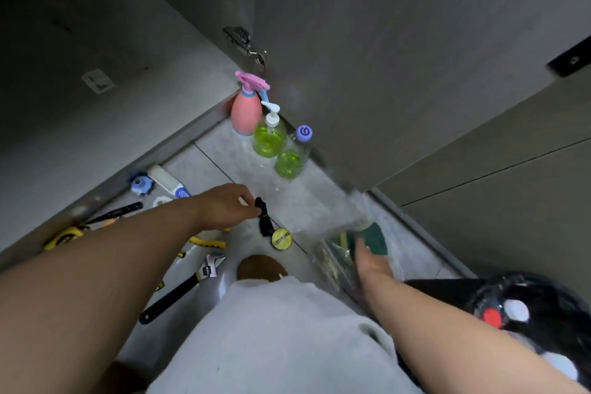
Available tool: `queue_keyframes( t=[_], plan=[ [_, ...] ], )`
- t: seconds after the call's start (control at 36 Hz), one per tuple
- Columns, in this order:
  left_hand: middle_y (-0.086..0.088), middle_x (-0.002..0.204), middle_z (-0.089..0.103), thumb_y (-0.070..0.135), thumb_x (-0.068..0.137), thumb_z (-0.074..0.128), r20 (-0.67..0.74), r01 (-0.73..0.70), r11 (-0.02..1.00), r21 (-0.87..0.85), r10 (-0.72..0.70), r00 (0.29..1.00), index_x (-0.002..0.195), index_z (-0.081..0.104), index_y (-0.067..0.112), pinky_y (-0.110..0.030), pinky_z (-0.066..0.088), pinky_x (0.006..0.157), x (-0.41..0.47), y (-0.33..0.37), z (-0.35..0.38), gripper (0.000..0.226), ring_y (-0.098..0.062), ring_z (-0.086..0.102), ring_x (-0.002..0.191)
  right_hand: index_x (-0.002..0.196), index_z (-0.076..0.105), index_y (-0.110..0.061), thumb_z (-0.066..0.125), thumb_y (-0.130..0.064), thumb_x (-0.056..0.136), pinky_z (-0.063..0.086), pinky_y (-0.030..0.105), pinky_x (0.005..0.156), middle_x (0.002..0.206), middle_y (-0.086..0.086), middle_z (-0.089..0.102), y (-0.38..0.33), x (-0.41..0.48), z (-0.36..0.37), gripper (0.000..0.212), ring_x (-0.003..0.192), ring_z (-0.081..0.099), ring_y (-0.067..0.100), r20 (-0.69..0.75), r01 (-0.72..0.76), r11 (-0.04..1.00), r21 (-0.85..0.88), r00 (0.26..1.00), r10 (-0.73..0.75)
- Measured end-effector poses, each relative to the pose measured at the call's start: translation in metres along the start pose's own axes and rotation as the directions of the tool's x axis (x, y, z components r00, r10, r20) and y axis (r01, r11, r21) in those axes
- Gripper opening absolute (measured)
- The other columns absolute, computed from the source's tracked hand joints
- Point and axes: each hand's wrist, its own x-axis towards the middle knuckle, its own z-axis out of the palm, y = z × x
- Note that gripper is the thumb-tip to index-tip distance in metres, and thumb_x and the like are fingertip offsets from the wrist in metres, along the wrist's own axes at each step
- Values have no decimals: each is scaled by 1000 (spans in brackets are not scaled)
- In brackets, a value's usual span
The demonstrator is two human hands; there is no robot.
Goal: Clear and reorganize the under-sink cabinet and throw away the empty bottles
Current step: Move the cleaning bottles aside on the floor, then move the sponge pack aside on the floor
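My left hand (225,206) is closed on a black strap (263,216) that ends in a round yellow-faced tape measure (281,238) lying on the floor. My right hand (372,264) holds a clear plastic pack of green sponges (355,246) low over the tiles; this part is blurred. By the open cabinet door (383,73) stand a pink spray bottle (246,110), a pump bottle of green liquid (269,136) and a clear bottle with a purple cap (294,155), part full of green liquid.
Tools lie on the tiled floor at left: an adjustable wrench (188,285), yellow-handled pliers (208,242), a black-handled tool (115,212), a yellow tape measure (64,237), a white tube (168,182) and a blue cap (139,185). The dark cabinet interior (80,57) is upper left. My knee (260,267) is below.
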Motion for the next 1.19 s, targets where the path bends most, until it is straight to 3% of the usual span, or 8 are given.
queue_keyframes(
  t=[0.08,0.19,0.33,0.5,0.64,0.86,0.97,1.19],
  plan=[
    [9,107,57,44,93,66,5,7,1000,25,-7,1000,101,65,29,-10,37,67,-3,1,8,17,-9,54,94,150,27,-9,77,-75,56,52,54,98,140,18,52,1,9,17,125,119,58,41,116,-141,936,323,987,109],
    [4,110,61,42,94,65,24,32,999,29,-33,999,106,67,24,-19,41,69,-7,0,14,22,-13,58,97,147,33,-13,90,-64,47,59,58,79,128,14,60,1,17,35,126,102,67,37,195,-155,856,493,979,64],
    [-4,106,68,37,94,67,48,92,995,-40,-90,995,110,67,18,-28,50,82,-10,0,20,24,-20,66,98,145,35,-19,87,-61,31,51,54,99,129,13,59,2,20,47,132,114,60,37,230,-118,840,529,973,-8],
    [-2,110,64,37,94,67,52,121,990,-69,-118,992,109,67,19,-30,49,87,-9,4,23,23,-20,64,101,129,28,-26,77,-55,56,51,37,86,117,10,53,-4,23,46,93,91,56,26,131,20,890,455,987,-90],
    [-9,115,67,34,94,68,63,154,970,-188,-145,987,113,66,17,-38,53,96,-8,14,20,26,-24,65,108,131,25,-33,81,-55,47,52,54,98,121,10,55,-14,20,41,104,108,60,35,206,65,874,481,961,-184],
    [-2,141,59,55,74,83,104,193,705,-682,-168,980,150,38,26,-40,48,107,-6,25,12,93,-22,55,128,138,47,-14,75,-9,81,49,55,103,124,15,68,-68,-42,51,64,113,67,32,534,352,785,510,586,-609],
    [-1,118,75,38,79,85,113,108,551,-827,-25,993,131,61,24,-31,60,83,-3,16,16,59,-21,73,107,139,47,-13,74,-3,84,50,53,102,126,17,67,-96,-65,70,62,116,65,34,674,425,764,486,375,-637],
    [-5,114,76,57,63,89,-32,94,334,-938,-352,936,122,66,17,-51,50,104,25,-36,9,75,-28,70,110,126,59,-46,86,-51,63,51,33,96,129,-5,62,-129,-57,97,68,120,61,12,698,535,777,330,416,-583]
  ],
)
